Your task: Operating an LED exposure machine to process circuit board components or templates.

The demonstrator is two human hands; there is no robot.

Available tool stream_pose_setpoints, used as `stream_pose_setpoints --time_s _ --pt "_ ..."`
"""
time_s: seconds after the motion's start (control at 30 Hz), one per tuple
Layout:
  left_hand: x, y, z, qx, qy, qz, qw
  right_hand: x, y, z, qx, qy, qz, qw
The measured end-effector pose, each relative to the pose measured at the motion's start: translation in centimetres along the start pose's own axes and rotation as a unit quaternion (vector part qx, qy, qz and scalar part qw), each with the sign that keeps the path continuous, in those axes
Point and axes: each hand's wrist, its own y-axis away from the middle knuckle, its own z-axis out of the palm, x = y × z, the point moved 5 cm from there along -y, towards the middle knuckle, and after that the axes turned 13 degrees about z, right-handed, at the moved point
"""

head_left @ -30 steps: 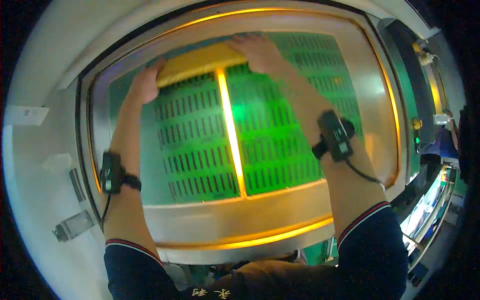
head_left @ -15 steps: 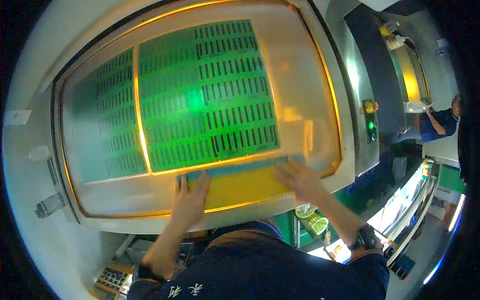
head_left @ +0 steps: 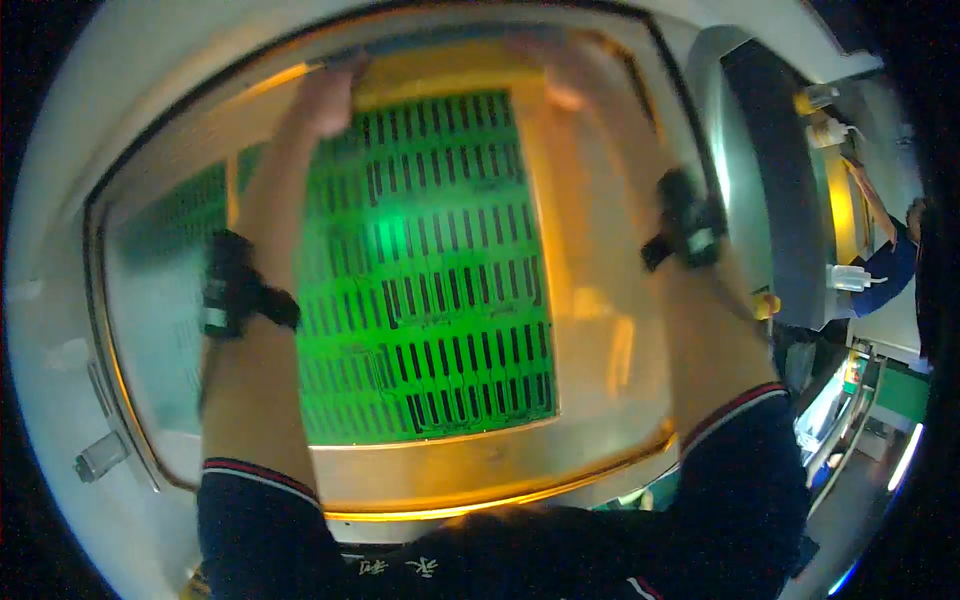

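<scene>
A wide yellow squeegee (head_left: 440,75) with a bluish far edge lies across the far side of the framed bed. My left hand (head_left: 338,95) grips its left end, and my right hand (head_left: 555,75) is at its right end; motion smears the fingers of both. Beneath my arms, a large green panel (head_left: 450,270) with rows of dark slots lies under a shiny clear sheet (head_left: 590,400). Left of my left forearm a second green panel (head_left: 175,220) shows through the hazy sheet, partly hidden by that arm.
A dark-edged frame (head_left: 92,290) surrounds the bed. On its left side is a cylindrical fitting (head_left: 100,458). At the right stand a metal machine housing (head_left: 740,130), a yellow knob (head_left: 768,305), a white bottle (head_left: 850,278) and another person (head_left: 888,265) reaching over a yellow-lit bed.
Both my hands have moved from the near edge of the bed to its far edge, and the yellow squeegee has gone with them. My forearms now stretch over the green panels.
</scene>
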Motion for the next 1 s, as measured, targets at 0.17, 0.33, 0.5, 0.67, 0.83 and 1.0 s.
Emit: stream_pose_setpoints --time_s 0.17,0.33,0.5,0.67,0.83,1.0 --pt "12.7 12.8 0.3 -0.04 0.011 -0.035 0.999 -0.4 12.1 3.6 0.139 0.17 -0.127 0.967" --pt "32.3 41.8 1.8 -0.316 0.136 0.087 0.935 -1.8 43.8 13.0 -0.183 -0.11 -0.043 0.976" --pt "34.7 46.0 -1.1 -0.216 0.142 0.042 0.965 5.1 45.9 6.0 -0.028 -0.064 -0.059 0.996" --pt "36.0 45.5 -1.2 -0.253 0.125 -0.01 0.959 26.2 50.4 8.6 0.306 -0.038 0.488 0.817" --pt "36.0 45.4 -0.3 -0.223 0.091 0.027 0.97 27.5 51.8 9.7 0.263 -0.024 0.522 0.811" --pt "35.5 47.0 0.1 -0.197 0.144 0.007 0.97 20.6 46.5 7.0 0.048 -0.036 0.358 0.932"
